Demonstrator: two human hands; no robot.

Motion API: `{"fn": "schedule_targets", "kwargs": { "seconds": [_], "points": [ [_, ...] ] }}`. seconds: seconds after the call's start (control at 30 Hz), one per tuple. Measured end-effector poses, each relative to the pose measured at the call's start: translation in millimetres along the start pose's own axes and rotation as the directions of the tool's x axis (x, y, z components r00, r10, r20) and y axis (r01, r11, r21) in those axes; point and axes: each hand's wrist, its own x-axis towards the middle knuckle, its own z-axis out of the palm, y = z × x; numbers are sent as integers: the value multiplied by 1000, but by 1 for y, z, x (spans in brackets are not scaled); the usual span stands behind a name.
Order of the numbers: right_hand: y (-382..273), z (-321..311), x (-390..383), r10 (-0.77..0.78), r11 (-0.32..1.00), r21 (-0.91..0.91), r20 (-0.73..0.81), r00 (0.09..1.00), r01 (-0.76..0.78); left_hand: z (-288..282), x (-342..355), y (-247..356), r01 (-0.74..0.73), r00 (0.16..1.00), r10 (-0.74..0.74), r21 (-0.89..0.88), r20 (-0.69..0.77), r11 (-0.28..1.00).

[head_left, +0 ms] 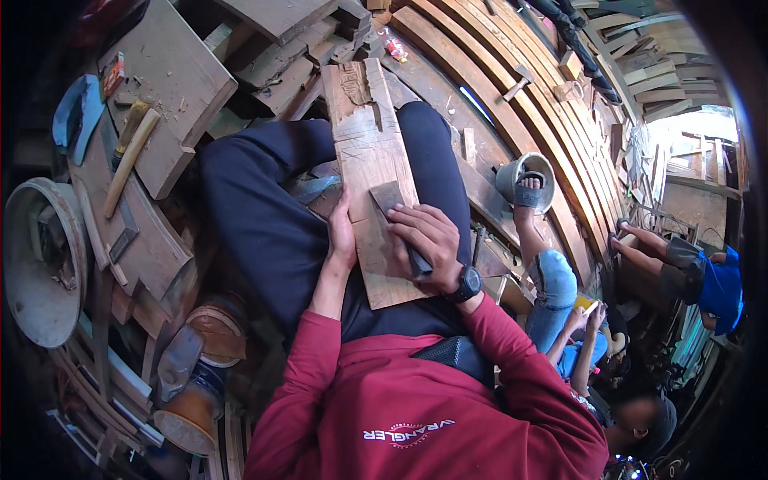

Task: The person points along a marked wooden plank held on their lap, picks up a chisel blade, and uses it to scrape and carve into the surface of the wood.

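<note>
A pale wooden board (364, 160) lies lengthwise across my lap, its far end carved into a rough, splintered recess. My left hand (342, 232) holds the board's left edge, the fingers lying along its side and partly hidden. On the board's near half, my right hand (424, 240) is closed around a flat, dark grey blade-like tool (386, 195). The tool's broad end points away from me and rests on or just over the wood. Its darker lower end shows beneath my palm; its exact kind I cannot make out.
At left, a wooden-handled tool (130, 164) and a metal square (124, 234) lie on thick planks, near a large pale basin (44, 264). Long curved beams (512, 104) run along the right, with a hammer (518, 83) on them. A co-worker's foot (530, 192) is beside a bucket (506, 178).
</note>
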Motion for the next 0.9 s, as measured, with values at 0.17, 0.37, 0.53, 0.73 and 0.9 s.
{"fn": "schedule_targets", "kwargs": {
  "seconds": [0.17, 0.37, 0.53, 0.73, 0.9],
  "points": [
    [-2, 2, 7, 31, 999, -21, -5, 1000, -31, -7, 3, -4, -37, 999, 37, 6, 22, 999],
    [-14, -1, 19, 78, 997, -21, -37, 996, -79, -1, 0, -1, -20, 1000, 19, 20, 2, 1000],
    [-6, -1, 4, 13, 997, 80, -41, 999, -9, 4, -4, 3, 22, 1000, -22, 2, -6, 1000],
    [4, 3, 1, -1, 999, 49, -21, 1000, 2, 8, -6, 7, 26, 1000, -26, 8, 10, 1000],
    [-4, 5, 15, 51, 996, -69, -8, 999, -52, 5, -3, 5, -72, 997, 76, 122, -30, 990]
  ]
}}
